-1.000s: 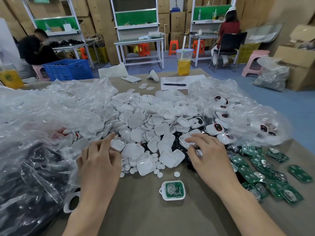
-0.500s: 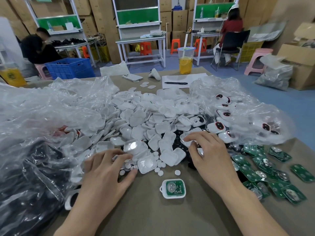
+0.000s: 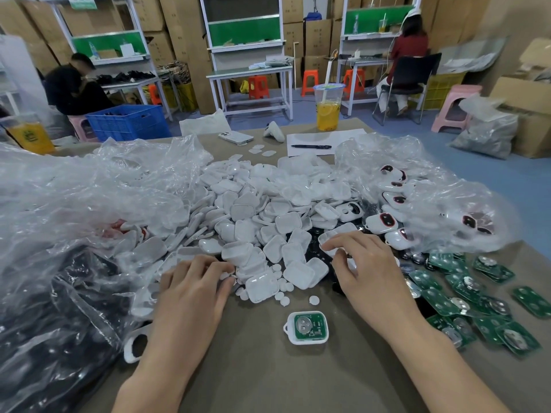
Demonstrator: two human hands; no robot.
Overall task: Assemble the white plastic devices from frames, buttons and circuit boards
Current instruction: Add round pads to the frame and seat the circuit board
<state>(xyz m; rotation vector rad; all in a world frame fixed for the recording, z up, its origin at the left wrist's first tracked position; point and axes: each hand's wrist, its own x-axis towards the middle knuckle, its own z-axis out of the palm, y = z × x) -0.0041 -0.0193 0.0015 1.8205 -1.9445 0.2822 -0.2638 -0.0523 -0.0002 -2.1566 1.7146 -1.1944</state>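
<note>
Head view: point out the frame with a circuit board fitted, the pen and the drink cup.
Frame with circuit board (image 3: 307,327): head view, green board's centre.
Pen (image 3: 311,146): head view, mid-barrel.
Drink cup (image 3: 328,116): head view, orange-filled wall.

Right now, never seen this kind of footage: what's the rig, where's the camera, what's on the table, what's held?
No robot here: a person's two bare hands, filmed by one wide-angle camera worn on the head, looking forward and down. The table holds a pile of white shells, loose green circuit boards on the right, and clear plastic bags. Between the hands sits one white frame with a board in it. The left hand pinches a small white button; the right hand grips a white shell at the pile's edge.
</note>
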